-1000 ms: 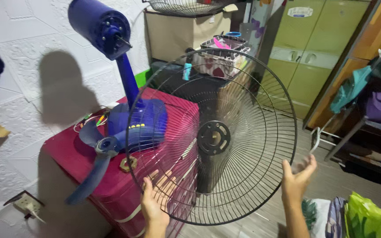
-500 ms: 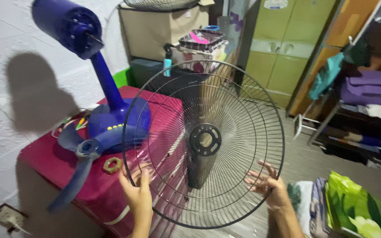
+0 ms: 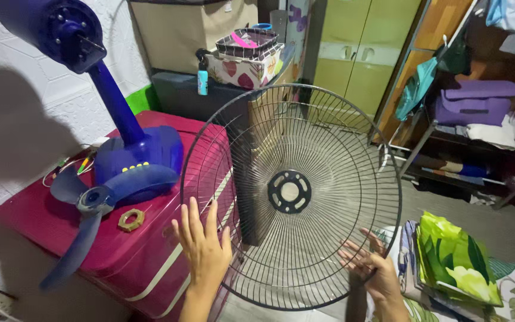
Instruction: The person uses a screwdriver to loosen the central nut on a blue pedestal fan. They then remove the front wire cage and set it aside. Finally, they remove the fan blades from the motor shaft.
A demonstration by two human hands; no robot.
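I hold a round black wire fan guard upright in front of me. My left hand presses its spread fingers against the guard's lower left rim. My right hand supports the lower right from behind the wires. To the left a blue fan stands with its bare motor head and shaft exposed, its base on a red case. A detached blue fan blade and a brass-coloured nut lie on the case beside the base.
Behind the guard stand a dark box, a patterned basket and a small spray bottle. Green cabinet doors are at the back. A rack with clothes is on the right. Leaf-patterned folded cloth lies on the floor.
The guard has shifted right and lower in view. My right hand slid from the right rim down behind the lower grille; my left hand moved up with fingers spread.
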